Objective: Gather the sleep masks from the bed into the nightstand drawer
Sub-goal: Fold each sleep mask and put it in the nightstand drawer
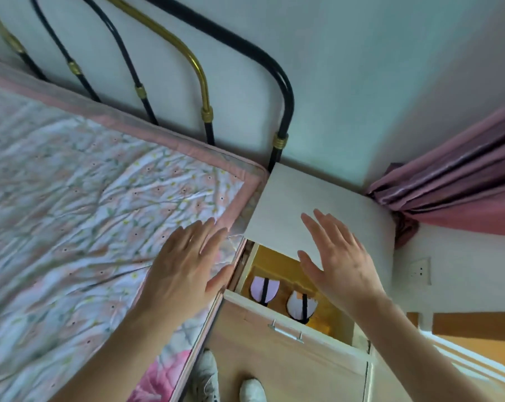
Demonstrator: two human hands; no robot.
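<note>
Two white shoes [231, 381] are standing nearest, then both hands, left hand [184, 271] and right hand [342, 265], are hovering in a wide, empty grip above the open nightstand drawer [289, 343] where two sleep masks [264, 288] are lying, beside the bed [86, 213].

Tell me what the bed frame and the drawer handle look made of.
Bed frame: looks like metal tubing, glossy black with brass-coloured bars and collars; highlights run along the bends. Drawer handle: a slim silvery bar on two posts, probably brushed metal, though blur leaves that open.
</note>
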